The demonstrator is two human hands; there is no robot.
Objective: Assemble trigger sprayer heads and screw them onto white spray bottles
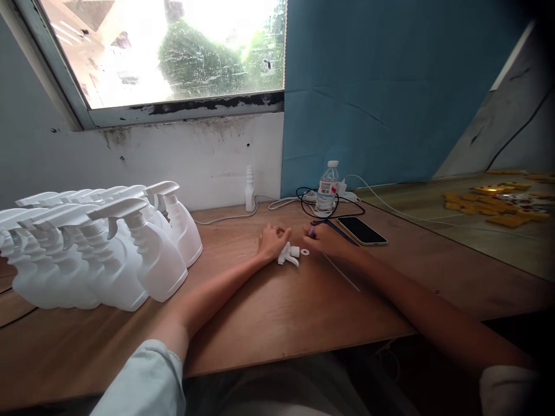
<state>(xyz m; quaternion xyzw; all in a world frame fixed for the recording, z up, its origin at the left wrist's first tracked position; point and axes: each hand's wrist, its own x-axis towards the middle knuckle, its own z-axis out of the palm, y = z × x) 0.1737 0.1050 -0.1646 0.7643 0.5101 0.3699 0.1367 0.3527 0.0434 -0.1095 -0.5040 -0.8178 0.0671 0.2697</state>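
My left hand (273,241) rests on the wooden table with its fingers curled and thumb drawn in. Whatever may be inside them is too small to make out. Against its near side lies a white trigger sprayer head (289,253), on the tabletop. Just right of its collar is a small white ring washer (304,252). My right hand (324,238) is closed a short way to the right, with something small and purplish showing at the fingers. A thin white dip tube (342,273) slants across the table below that hand.
Several white spray bottles (162,254) with trigger heads stand in rows at the left. Behind my hands are a clear water bottle (328,188), looped cables (281,202) and a white power strip (250,190). A phone (362,230) lies right. Yellow pieces (498,202) lie far right.
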